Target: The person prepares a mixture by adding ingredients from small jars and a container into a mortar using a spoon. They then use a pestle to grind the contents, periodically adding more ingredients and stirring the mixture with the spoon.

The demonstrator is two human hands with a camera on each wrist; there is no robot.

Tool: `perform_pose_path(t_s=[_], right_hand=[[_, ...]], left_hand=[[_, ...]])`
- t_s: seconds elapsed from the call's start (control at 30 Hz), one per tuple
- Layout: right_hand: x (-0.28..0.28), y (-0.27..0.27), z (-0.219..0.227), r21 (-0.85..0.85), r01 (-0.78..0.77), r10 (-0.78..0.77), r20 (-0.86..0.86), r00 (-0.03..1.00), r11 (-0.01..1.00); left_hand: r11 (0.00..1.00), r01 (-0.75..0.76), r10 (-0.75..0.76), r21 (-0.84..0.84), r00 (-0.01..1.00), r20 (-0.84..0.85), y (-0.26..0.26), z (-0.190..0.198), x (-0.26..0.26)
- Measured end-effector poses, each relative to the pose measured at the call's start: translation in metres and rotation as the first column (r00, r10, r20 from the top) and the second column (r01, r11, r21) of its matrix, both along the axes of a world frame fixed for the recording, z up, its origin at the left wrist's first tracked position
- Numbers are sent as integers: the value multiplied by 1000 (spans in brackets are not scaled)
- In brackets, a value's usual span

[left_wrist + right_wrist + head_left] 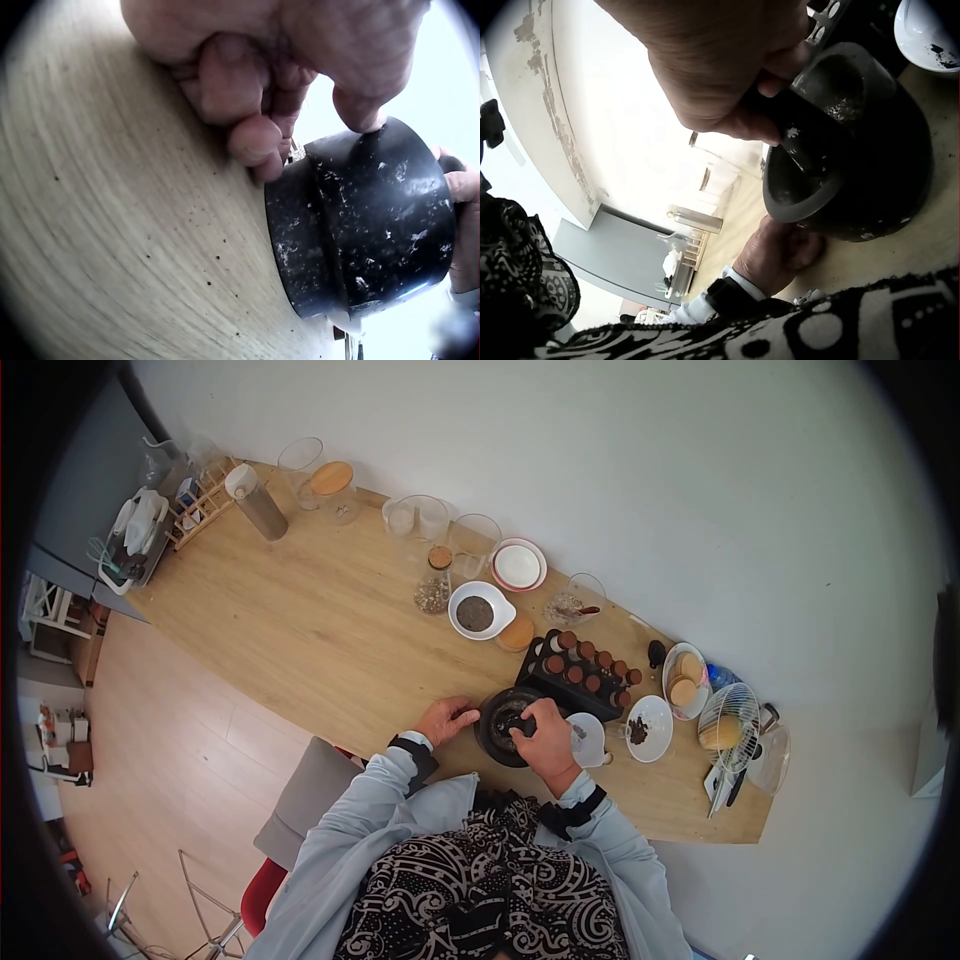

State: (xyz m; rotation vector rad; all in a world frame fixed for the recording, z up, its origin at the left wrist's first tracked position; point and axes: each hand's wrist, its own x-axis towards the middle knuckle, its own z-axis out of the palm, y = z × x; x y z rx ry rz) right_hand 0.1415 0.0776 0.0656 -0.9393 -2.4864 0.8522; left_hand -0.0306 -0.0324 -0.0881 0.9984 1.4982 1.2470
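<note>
A black, marble-flecked mortar [382, 217] stands on the wooden table close to the person's body. My right hand [552, 748] grips a black pestle [801, 133] from above, its lower end inside the mortar's bowl. Pale, crumbly bits show on the mortar's inner wall in the right wrist view. On the mortar's left side, my left hand [444, 722] rests near the table with the thumb touching the outer wall. Its other fingers are loosely bent and hold nothing. Small dark specks lie on the tabletop beside it.
Behind the mortar is a black rack [540, 678] of brown-capped jars. A small white bowl [597, 735] and a white bowl with dark pieces [662, 735] stand to the right. Farther back are a spouted bowl [500, 607] of dark grounds and a corked glass jar [432, 596].
</note>
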Motion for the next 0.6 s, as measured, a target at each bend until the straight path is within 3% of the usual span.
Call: perform_pose_path(t_s=[0.17,0.23,0.33,0.47,0.6], right_hand=[[7,4,-7,20,14,-15,22,1000,1000],[21,16,-20,-144,80,-95,-101,990,986],[29,14,-21,-244,155,-188,-118,975,957],[27,6,-20,-220,160,-199,-173,965,962],[25,8,-18,-119,79,-95,-137,986,990]], left_hand=[[998,46,-47,-45,999,-5,0,13,-2],[1000,11,-11,-9,1000,-9,0,5,2],[1000,-7,7,7,1000,-10,-1,-4,0],[1000,6,-6,6,1000,3,0,0,0],[1000,13,-13,-9,1000,-5,-2,0,0]])
